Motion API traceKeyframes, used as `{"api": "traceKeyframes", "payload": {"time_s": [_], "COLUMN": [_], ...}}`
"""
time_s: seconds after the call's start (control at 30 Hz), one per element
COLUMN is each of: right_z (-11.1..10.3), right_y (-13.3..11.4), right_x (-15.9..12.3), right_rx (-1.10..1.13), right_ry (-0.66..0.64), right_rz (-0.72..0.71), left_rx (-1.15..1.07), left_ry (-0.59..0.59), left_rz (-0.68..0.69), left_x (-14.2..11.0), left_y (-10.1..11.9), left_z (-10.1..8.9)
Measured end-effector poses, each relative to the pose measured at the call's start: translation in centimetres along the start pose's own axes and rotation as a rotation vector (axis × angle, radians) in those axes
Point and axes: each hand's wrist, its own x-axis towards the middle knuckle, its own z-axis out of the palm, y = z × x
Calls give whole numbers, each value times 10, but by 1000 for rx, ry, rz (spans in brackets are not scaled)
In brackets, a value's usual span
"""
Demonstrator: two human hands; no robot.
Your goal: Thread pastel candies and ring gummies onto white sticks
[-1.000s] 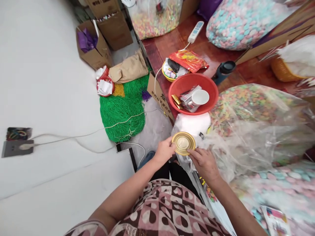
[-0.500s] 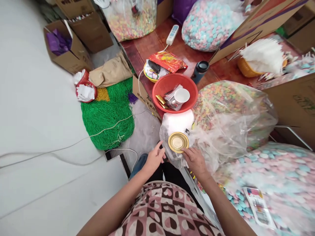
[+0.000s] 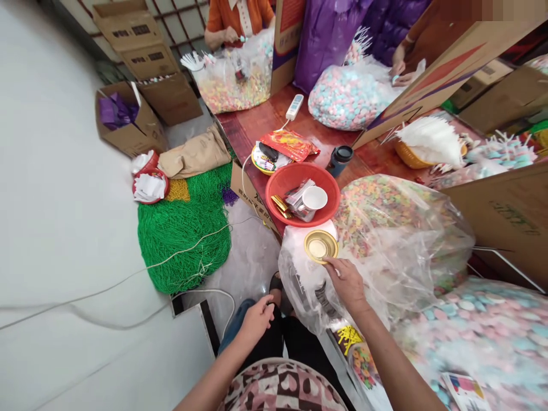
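Observation:
My right hand [image 3: 347, 281] grips the near rim of a small gold bowl [image 3: 331, 241], thumb and fingers pinched on its edge. The bowl is tilted, with a pale round bottom showing inside. Under it lie a white sheet and clear plastic [image 3: 295, 277]. My left hand [image 3: 258, 321] hovers above my lap, holding nothing, its fingers loosely bent and apart. Just beyond the gold bowl stands a red basin [image 3: 274, 211] with a white cup [image 3: 314, 198], gold-wrapped pieces and clear packets in it. To the right of my right hand rests a big clear bag of small colourful candies [image 3: 385, 205].
Pink and blue candies fill a bag [image 3: 479, 325] at lower right. A dark cup [image 3: 340, 161] and a power strip [image 3: 294, 107] stand on the red table [image 3: 252, 117]. Green netting [image 3: 184, 245] and cables lie at left. Two co-workers' hands [image 3: 231, 35] show at the back.
My right hand has moved the gold bowl right and toward the red basin, tilting it. My left hand has drawn back toward my lap. The view has tipped up, showing co-workers.

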Motion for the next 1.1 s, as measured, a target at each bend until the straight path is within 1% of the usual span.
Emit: {"api": "traceKeyframes", "payload": {"time_s": [0.13,0.27,0.37,0.43,0.5,0.53,0.6,0.73,0.8,0.83,0.87,0.93,1.0,1.1], "right_z": [4,9,10,12,14,16,21,34,40,43,45,49,52,55], "right_y": [12,24,27,23,17,13,3,-20,-31,-35,-39,-45,-48,-51], "right_x": [36,69,79,80,78,76,70,57,51,48,44,38,32,24], "right_rx": [19,9,9,21,37,45,62,93,102,104,106,106,105,99], "right_ry": [70,141,154,144,132,126,110,62,37,24,9,-23,-54,-86], "right_rz": [59,124,138,130,118,112,96,51,30,20,12,-5,-21,-32], "left_rx": [-11,-31,-45,-53,-71,-85,-136,-231,-220,-177,-120,-4,72,140], "left_ry": [35,67,87,98,106,110,122,143,162,161,169,189,209,226], "left_rz": [-46,-90,-107,-105,-76,-46,54,212,258,276,299,337,361,373], "left_x": [12,18,18,18,17,17,18,31,43,49,56,68,75,79], "left_y": [-18,-36,-47,-46,-32,-19,18,108,143,155,163,169,166,158], "left_z": [-13,-25,-30,-33,-35,-37,-40,-44,-45,-45,-45,-45,-44,-42]}}
